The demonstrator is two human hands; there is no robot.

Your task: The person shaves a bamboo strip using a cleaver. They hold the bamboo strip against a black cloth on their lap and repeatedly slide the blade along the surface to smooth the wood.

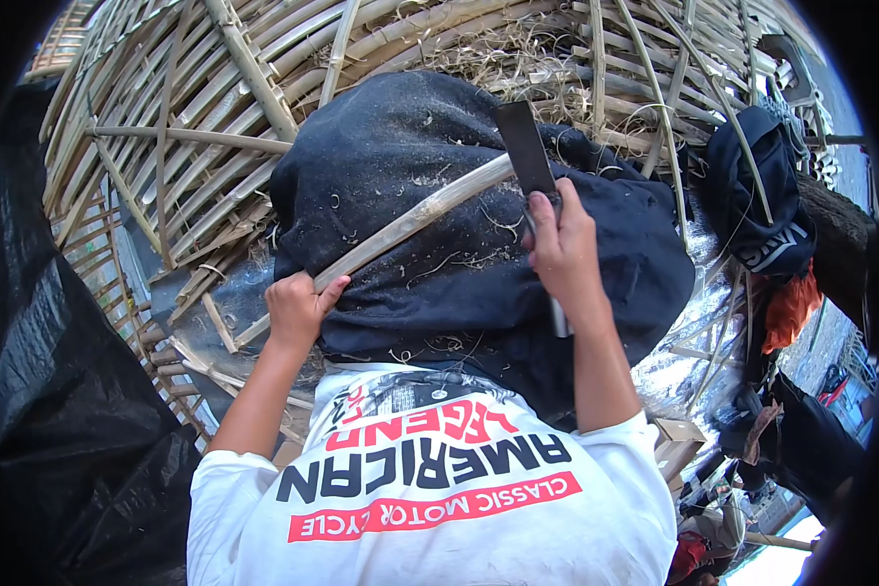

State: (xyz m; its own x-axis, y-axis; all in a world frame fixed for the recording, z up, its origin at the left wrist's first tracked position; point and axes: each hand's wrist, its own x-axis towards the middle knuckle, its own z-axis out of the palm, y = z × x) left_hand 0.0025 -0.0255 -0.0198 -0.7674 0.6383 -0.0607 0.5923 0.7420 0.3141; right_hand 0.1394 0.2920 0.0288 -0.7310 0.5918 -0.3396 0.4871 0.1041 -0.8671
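My left hand (298, 308) is closed round the lower part of a pale bamboo strip (410, 223), which slants up to the right across my lap. In my right hand (564, 244) is a cleaver-like knife with a broad dark blade (524, 145). The handle is inside my fist, and its metal end shows below, beside my wrist. The blade points up and away from me, and its edge meets the far end of the strip. A dark cloth (391, 156) sprinkled with shavings covers my lap under both hands.
Long bamboo slats (230, 59) form a lattice beyond my lap, with curled shavings (488, 59) heaped on it. Black plastic sheeting (59, 371) hangs at the left. On the right lie dark clothing (760, 186), an orange cloth (793, 311) and a thick log (835, 234).
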